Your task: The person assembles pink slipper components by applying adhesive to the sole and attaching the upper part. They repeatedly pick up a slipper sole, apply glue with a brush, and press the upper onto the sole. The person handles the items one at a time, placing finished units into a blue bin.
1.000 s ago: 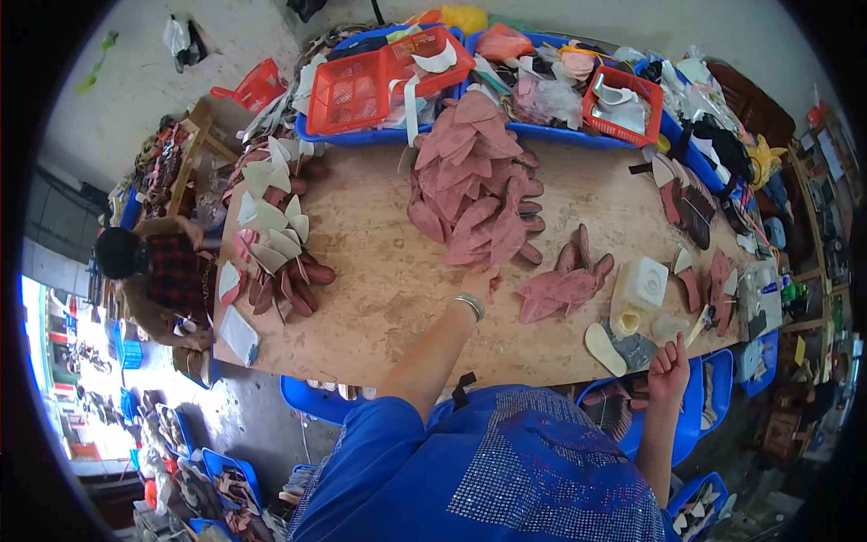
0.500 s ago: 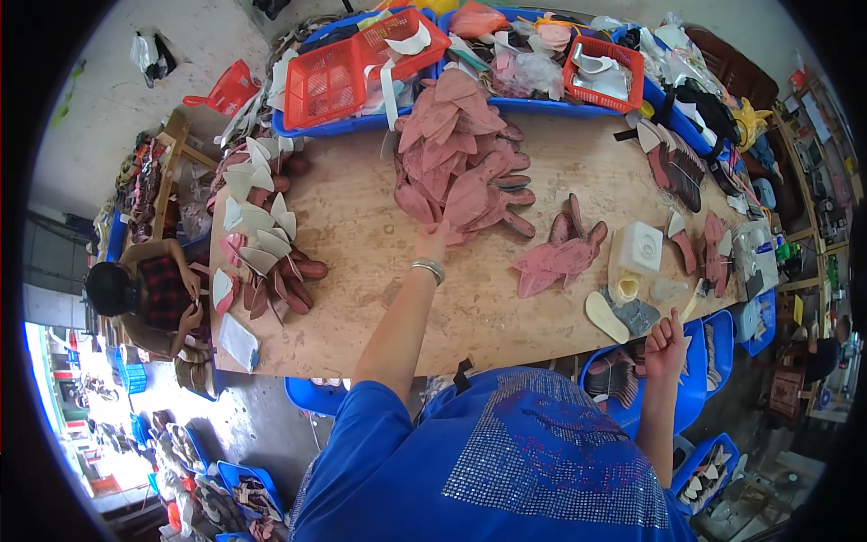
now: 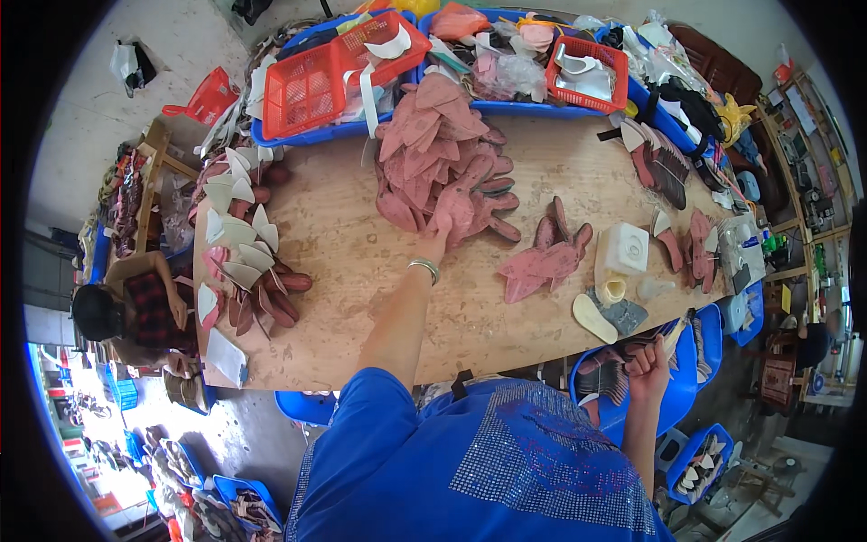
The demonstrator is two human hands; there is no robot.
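Left hand (image 3: 440, 228): stretched out across the wooden table (image 3: 343, 271), fingertips resting on the near edge of the big heap of pink shoe pieces (image 3: 442, 154); the fingers lie flat and close together on the top piece, and whether they pinch it cannot be told. A metal bangle (image 3: 423, 266) sits on the wrist.

Right hand (image 3: 647, 359): down at the table's near right edge, curled into a loose fist around a thin, pale stick-like tool (image 3: 670, 332); its tip is too small to make out.

Big heap of pink shoe pieces: centre of the table, toward the far side, fanned out in overlapping layers.

Small pile of pink pieces (image 3: 545, 257): right of the left hand, apart from the big heap.

White tub (image 3: 626, 248): just right of the small pile, with a pale sole (image 3: 593, 319) and a grey patch (image 3: 624, 313) nearer the person.

Red baskets (image 3: 325, 77): along the far edge, set in blue trays (image 3: 506, 107) full of mixed cut parts.

Cream-and-maroon pieces (image 3: 244, 262): spread along the table's left end.

Another person (image 3: 126, 312): seated past the left end, dark hair, checked top.

Blue bin (image 3: 686, 379): below the right hand, holding dark pieces.
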